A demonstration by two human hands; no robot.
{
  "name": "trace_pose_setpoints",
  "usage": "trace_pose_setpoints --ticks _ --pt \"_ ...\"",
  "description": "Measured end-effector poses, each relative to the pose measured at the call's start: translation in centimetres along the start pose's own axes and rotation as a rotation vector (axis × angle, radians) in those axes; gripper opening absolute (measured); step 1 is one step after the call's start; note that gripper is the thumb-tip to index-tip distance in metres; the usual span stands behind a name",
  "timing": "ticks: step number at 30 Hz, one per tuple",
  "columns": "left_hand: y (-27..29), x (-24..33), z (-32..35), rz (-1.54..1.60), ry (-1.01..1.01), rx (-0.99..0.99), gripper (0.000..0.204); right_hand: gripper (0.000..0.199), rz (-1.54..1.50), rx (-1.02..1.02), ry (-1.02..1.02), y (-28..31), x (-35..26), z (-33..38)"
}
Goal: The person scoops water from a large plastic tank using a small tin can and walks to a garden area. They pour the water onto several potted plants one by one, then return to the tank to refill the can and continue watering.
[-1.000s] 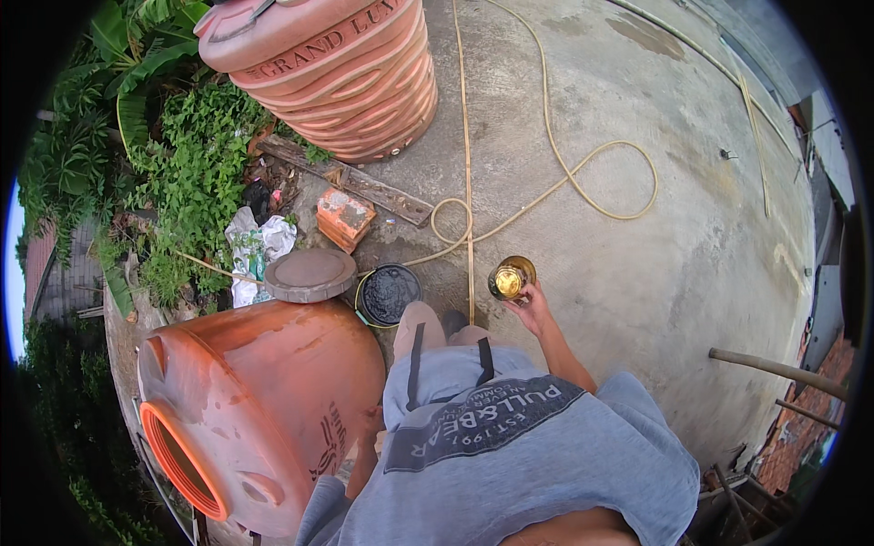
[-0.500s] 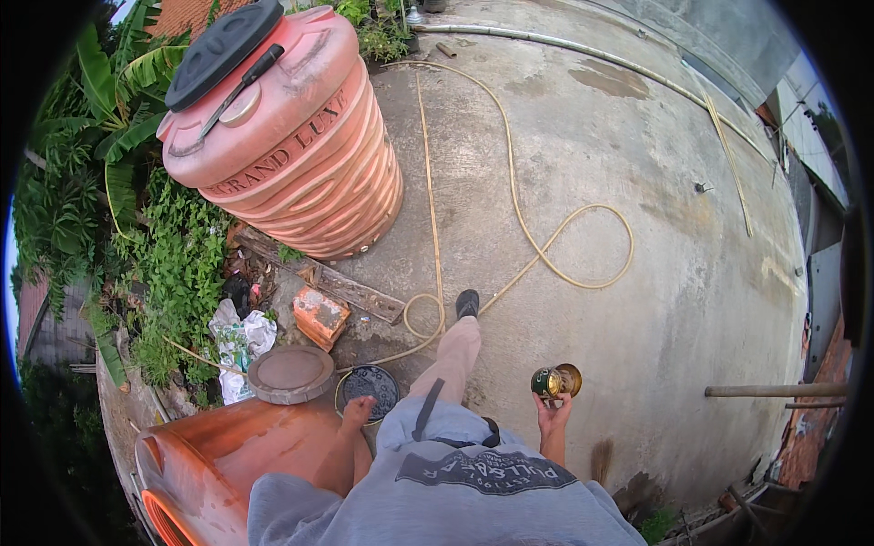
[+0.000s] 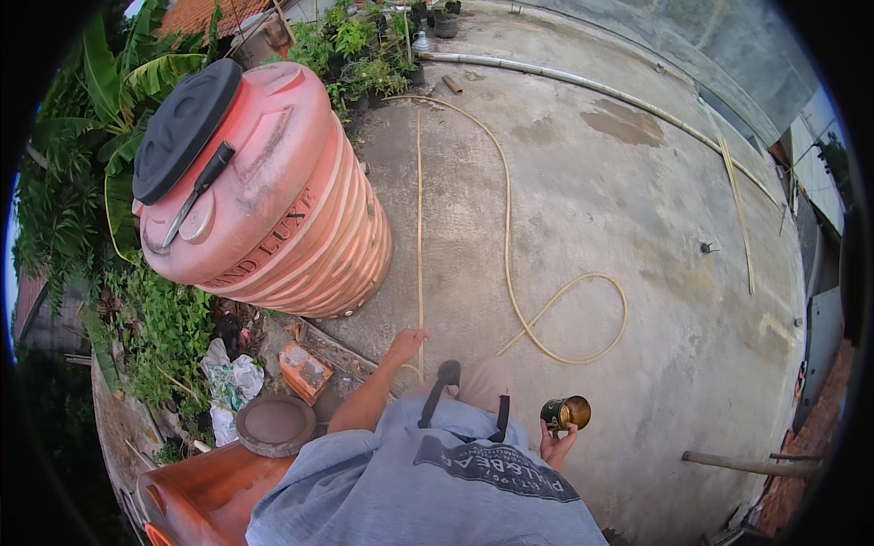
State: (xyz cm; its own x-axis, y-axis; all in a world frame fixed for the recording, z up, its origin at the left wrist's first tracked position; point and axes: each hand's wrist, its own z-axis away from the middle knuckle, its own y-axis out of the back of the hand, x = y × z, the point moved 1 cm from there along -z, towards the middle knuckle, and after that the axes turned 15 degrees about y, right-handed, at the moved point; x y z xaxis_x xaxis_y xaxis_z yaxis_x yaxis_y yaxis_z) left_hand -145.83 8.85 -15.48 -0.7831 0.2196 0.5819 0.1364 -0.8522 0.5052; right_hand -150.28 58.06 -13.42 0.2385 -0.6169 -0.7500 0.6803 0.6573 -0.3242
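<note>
My right hand (image 3: 557,446) grips a tin can (image 3: 552,414), dark on the outside and golden inside, its mouth tilted toward the right. The can is held up beside my body, above the concrete. Out in front on the left, my left hand (image 3: 407,344) hangs in the air with fingers loosely curled and nothing visible in them. Below that hand, the straight run of a yellowish hose (image 3: 420,227) lies on the ground. A dark shoe (image 3: 448,373) shows just ahead of my shirt.
A large pink tank (image 3: 300,209) stands front left, with a black lid (image 3: 188,127) and a black-handled knife (image 3: 200,193) on top. Nearby are an orange block (image 3: 305,371), a round grey slab (image 3: 276,425) and an orange tank (image 3: 214,496). A pipe (image 3: 583,80) crosses the far ground.
My left hand has swung forward and right, away from the dark bucket, which is now out of sight. The pink tank sits lower in view. The can stays in my right hand, its mouth turned more toward view.
</note>
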Motion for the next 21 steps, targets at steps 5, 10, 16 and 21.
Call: trace_pose_setpoints --ticks 5,10,16,21 --pt "1.2 15.7 -5.9 0.147 0.022 -0.08 0.038 0.064 0.167 -0.06 0.041 -13.1 0.3 -7.0" --pt "1.1 28.1 -9.3 0.271 -0.026 -0.188 0.037 0.062 0.363 -0.309 -0.001 -30.8 0.6 -12.5" --pt "2.1 41.4 -16.8 0.628 -0.001 -0.216 0.072 0.063 0.613 -0.804 -0.1 -57.4 -0.7 -13.6" --pt "9.8 51.9 -23.2 1.048 0.087 -0.303 0.094 0.054 0.656 -1.142 -0.24 -77.2 -1.6 -11.8"
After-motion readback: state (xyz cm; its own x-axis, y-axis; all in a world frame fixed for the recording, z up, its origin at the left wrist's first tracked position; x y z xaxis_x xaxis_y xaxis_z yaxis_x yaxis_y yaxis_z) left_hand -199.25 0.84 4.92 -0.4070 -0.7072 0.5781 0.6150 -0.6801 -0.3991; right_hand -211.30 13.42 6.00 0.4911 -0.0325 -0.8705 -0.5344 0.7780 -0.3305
